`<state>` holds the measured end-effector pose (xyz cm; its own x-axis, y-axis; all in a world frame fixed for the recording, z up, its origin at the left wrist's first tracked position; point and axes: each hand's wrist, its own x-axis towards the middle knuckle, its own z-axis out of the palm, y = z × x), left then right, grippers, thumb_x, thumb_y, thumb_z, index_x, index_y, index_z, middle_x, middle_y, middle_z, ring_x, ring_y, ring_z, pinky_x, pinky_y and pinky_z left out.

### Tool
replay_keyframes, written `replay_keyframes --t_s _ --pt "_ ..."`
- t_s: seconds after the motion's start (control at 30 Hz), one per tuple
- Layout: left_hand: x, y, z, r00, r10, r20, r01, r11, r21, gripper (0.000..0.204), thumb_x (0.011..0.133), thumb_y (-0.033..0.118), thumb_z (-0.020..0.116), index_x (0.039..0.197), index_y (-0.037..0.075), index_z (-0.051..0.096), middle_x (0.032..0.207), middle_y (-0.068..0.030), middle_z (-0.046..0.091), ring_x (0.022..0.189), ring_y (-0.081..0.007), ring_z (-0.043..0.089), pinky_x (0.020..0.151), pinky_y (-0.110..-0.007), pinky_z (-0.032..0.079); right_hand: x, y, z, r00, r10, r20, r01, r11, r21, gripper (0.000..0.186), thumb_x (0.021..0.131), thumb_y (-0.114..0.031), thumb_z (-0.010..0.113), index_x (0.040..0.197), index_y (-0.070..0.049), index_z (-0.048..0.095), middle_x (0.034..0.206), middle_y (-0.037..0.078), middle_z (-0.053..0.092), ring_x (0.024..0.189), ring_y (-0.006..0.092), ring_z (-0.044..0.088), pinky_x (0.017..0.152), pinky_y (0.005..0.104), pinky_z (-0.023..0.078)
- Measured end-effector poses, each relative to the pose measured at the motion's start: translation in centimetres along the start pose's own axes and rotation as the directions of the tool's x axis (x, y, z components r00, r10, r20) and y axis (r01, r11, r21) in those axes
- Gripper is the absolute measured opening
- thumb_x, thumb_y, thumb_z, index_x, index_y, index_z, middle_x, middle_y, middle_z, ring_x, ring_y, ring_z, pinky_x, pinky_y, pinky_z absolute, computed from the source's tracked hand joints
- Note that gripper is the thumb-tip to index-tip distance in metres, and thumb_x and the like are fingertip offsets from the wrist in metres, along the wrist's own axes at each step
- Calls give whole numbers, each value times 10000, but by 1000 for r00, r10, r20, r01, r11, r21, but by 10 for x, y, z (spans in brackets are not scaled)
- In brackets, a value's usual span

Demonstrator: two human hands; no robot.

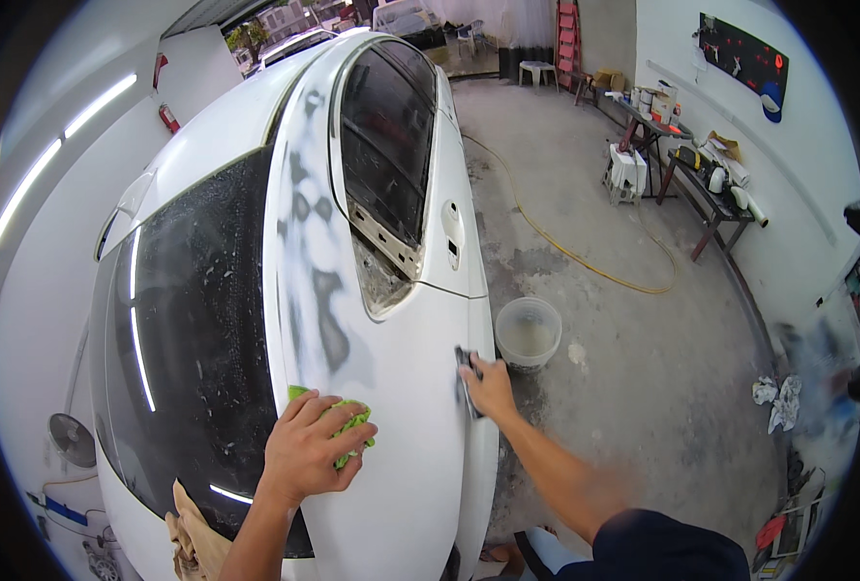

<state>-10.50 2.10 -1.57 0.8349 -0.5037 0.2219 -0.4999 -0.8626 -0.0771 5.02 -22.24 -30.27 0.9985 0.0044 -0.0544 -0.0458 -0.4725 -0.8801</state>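
Right hand clamps slim dark block, long axis lengthwise along white car; left hand grips crumpled lime-green cloth; round translucent plastic bucket holds cloudy liquid.

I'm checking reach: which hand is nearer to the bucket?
Right. The right hand, holding a dark block against the car, is just below-left of the bucket in the picture; the left hand, holding a green cloth, is farther left.

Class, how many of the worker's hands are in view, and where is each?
2. The left hand grips a green cloth on the white car; the right hand holds a dark block at the car's side. Both show clearly.
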Motion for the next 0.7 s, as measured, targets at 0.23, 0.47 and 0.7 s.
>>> replay_keyframes --t_s 0.23,0.47,0.7 --pt "-2 3 1 998 -56 -27 55 998 -34 261 814 243 792 1070 244 742 1239 33 708 1253 -261 622 1163 -522 444 26 -7 8 961 -242 -132 241 970 -22 486 986 -291 741 1419 -77 692 1197 229 639 1099 364 648 1007 422 513" --pt "18 7 18 996 -89 3 88 991 106 170 859 226 763 1008 169 707 1134 -46 690 1221 -306 603 1139 -524 439 -94 -43 1 878 -479 15 473 871 129 486 907 -202 841 1362 -71 732 1193 212 603 1065 338 627 937 431 541" --pt "79 -8 51 960 -228 160 194 959 205 86 876 221 718 927 153 730 1000 -56 747 1030 -277 691 874 -446 532 32 -82 10 889 -439 -131 456 874 169 452 991 -118 698 1432 -31 653 1389 225 599 1241 380 625 1047 417 517"
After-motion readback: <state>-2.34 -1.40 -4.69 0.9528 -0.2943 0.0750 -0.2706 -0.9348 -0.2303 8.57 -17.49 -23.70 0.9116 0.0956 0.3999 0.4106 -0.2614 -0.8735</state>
